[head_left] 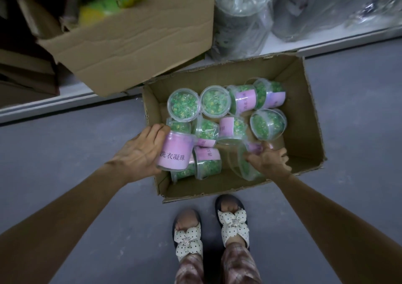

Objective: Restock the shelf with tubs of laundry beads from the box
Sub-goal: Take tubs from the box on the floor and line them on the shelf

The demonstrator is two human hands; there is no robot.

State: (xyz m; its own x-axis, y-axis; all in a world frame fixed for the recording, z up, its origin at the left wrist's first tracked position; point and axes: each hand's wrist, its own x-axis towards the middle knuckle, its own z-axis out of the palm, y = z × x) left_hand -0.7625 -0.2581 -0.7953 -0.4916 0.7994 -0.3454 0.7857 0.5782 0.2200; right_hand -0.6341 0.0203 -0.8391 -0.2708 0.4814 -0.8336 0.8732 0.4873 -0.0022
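Floor (65,144): grey and smooth, running under everything near.
Shelf (43,104): a low white-edged ledge along the far side, from left to right.
Large carton (134,44): sits on the shelf at far left, tilted, open-topped, with blurred green and yellow goods inside.
Plastic-wrapped bundles (243,18): dark goods in clear film, on the shelf to the right of the carton.
Box (304,113): open cardboard on the floor, just near of the shelf edge, at the person's feet.
Tubs (183,105): clear, full of green beads, most with pink labels, jumbled in the box; some upright, some on their sides.
Left hand (141,151): fingers and thumb wrapped around a labelled tub (175,153) at the box's near-left corner.
Right hand (269,159): fingers curled over a sideways tub (241,164) at the near-right of the box; its label is mostly hidden.
Slippers (189,240): spotted bows, on the floor just near of the box.
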